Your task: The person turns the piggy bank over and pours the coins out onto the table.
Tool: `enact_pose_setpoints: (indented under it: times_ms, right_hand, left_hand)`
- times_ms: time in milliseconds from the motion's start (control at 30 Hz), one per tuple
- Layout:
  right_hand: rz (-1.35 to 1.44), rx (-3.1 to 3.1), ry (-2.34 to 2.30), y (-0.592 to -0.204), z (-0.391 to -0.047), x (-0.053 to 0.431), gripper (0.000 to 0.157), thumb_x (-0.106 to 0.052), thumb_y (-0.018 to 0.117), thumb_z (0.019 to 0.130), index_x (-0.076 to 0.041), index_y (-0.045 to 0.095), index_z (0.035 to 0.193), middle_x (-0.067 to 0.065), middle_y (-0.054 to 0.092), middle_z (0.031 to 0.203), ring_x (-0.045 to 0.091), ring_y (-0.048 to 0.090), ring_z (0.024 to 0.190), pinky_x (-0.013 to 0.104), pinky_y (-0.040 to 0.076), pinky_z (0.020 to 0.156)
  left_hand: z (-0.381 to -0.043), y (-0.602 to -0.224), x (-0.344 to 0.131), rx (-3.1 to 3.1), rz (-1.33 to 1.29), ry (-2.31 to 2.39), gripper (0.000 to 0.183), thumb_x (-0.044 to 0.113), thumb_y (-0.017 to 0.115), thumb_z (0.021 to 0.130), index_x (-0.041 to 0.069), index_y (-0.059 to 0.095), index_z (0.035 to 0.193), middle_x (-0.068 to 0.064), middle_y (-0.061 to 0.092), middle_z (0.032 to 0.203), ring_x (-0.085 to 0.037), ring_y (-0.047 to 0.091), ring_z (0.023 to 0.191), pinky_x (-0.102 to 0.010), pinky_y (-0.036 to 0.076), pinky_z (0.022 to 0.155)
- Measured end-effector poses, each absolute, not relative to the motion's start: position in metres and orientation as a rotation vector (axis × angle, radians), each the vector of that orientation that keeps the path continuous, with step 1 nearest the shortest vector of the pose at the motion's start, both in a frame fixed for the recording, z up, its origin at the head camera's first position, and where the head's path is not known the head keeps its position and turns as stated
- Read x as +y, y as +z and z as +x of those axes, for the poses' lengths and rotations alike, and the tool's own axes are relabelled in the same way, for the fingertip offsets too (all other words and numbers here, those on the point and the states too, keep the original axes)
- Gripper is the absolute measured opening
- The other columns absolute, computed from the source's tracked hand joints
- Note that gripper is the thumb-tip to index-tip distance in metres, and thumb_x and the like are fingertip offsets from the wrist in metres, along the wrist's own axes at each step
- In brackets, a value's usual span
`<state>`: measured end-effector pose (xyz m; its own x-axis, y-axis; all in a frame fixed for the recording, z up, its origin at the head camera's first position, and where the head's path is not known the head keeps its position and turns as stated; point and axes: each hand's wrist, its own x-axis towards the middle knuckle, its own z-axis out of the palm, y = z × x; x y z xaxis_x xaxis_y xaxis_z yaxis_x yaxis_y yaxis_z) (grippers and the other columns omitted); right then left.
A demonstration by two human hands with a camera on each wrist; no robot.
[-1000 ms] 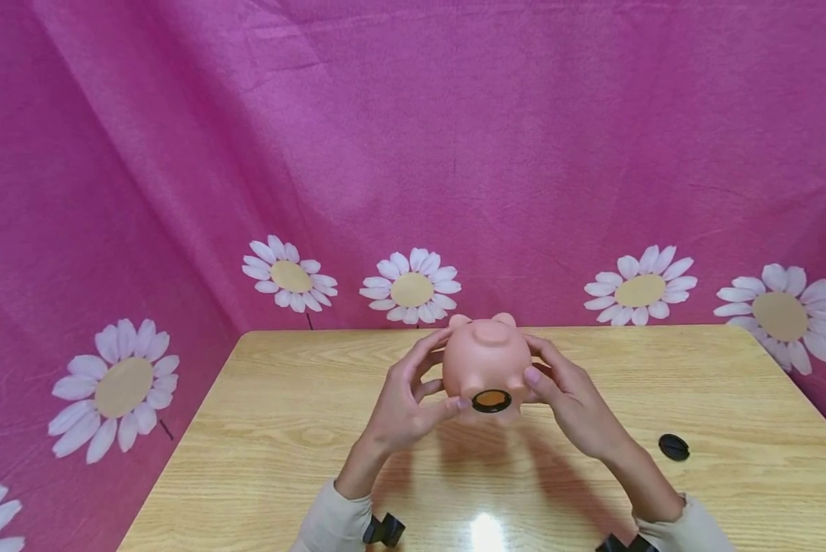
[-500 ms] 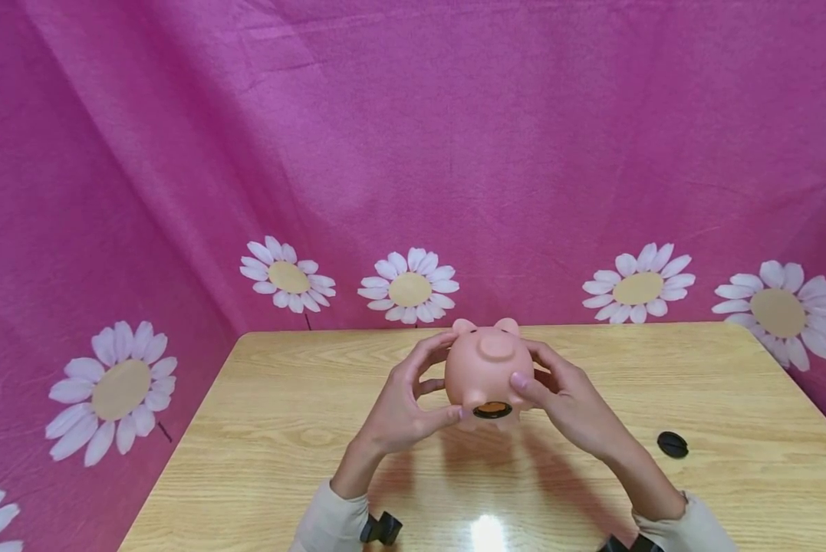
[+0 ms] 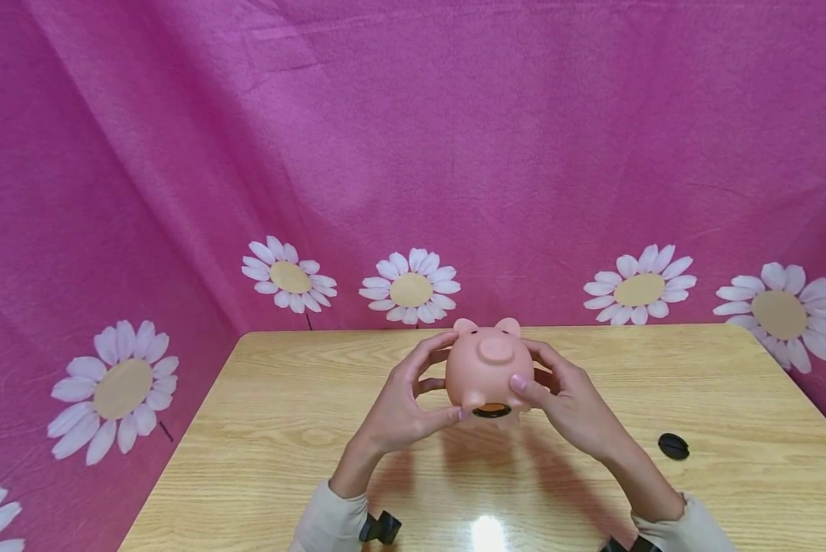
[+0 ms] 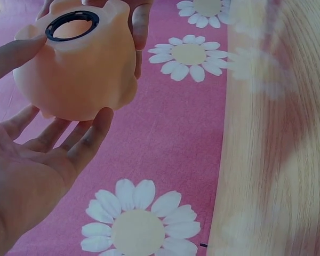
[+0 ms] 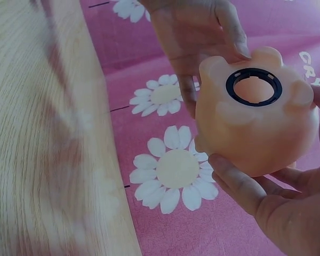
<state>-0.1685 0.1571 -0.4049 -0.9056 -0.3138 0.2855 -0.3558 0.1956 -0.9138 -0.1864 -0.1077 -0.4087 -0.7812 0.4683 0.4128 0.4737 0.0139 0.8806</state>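
Observation:
A round pink piggy bank [image 3: 488,376] is held up over the table between both hands, its snout and ears facing up toward the head camera. My left hand [image 3: 406,406] grips its left side, thumb close to the hole underneath. On the other side my right hand [image 3: 571,399] grips it, the thumb lying on the front by a foot. Both wrist views show the underside, where a black ring [image 5: 253,87] edges an uncovered round opening among the stubby feet. A black round plug [image 3: 673,446] lies on the table to the right.
The light wooden table [image 3: 302,437] reaches back to a magenta cloth [image 3: 454,153] printed with white daisies, which hangs behind it and along the left side. A dark wrist-camera mount [image 3: 381,527] shows at the left sleeve.
The piggy bank has tipped so that its snout and eyes face the head camera more and the underside opening shows less. Both hands keep their hold; the black plug stays put.

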Motion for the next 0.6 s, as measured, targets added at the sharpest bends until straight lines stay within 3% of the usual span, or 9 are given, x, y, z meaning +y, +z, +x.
enact_pose_setpoints:
  times_ms: [167, 300, 400, 600]
  right_hand:
    - [0.644, -2.394, 1.836, -0.4046, -0.1678, 0.1565, 0.044, -0.013, 0.062, 0.109, -0.008, 0.055, 0.151, 0.022, 0.059, 0.15, 0.02, 0.071, 0.122, 0.031, 0.066, 0.086]
    - [0.62, -2.382, 1.85, -0.4045, -0.1675, 0.1563, 0.046, -0.012, 0.063, 0.108, -0.008, 0.055, 0.153, 0.022, 0.059, 0.15, 0.008, 0.07, 0.121, 0.03, 0.066, 0.085]
    - [0.619, -2.362, 1.843, -0.405, -0.1678, 0.1554, 0.05, -0.01, 0.066, 0.106, -0.008, 0.054, 0.154, 0.021, 0.058, 0.153, -0.002, 0.067, 0.119, 0.029, 0.065, 0.084]
    - [0.645, -2.283, 1.836, -0.4067, -0.1687, 0.1519, 0.061, -0.002, 0.073, 0.099, -0.007, 0.051, 0.156, 0.009, 0.058, 0.152, -0.004, 0.066, 0.121, 0.029, 0.067, 0.079]
  left_hand:
    - [-0.1866, -0.4084, -0.1093, -2.229, -1.057, -1.97, 0.086, 0.01, 0.086, 0.087, 0.016, 0.045, 0.162, -0.006, 0.048, 0.166, -0.033, 0.05, 0.15, -0.04, 0.061, 0.107]
    - [-0.1866, -0.4091, -0.1094, -2.217, -1.056, -1.981, 0.079, 0.022, 0.083, 0.092, 0.016, 0.045, 0.161, -0.007, 0.047, 0.166, -0.033, 0.051, 0.149, -0.038, 0.062, 0.106]
    - [-0.1864, -0.4097, -0.1082, -2.209, -1.008, -2.004, 0.074, 0.022, 0.079, 0.095, 0.013, 0.046, 0.161, -0.01, 0.047, 0.165, -0.036, 0.052, 0.148, -0.037, 0.063, 0.104]
    - [-0.1865, -0.4086, -0.1055, -2.263, -0.791, -2.029, 0.059, 0.024, 0.069, 0.105, 0.01, 0.049, 0.159, -0.015, 0.053, 0.16, -0.039, 0.059, 0.141, -0.04, 0.066, 0.096]
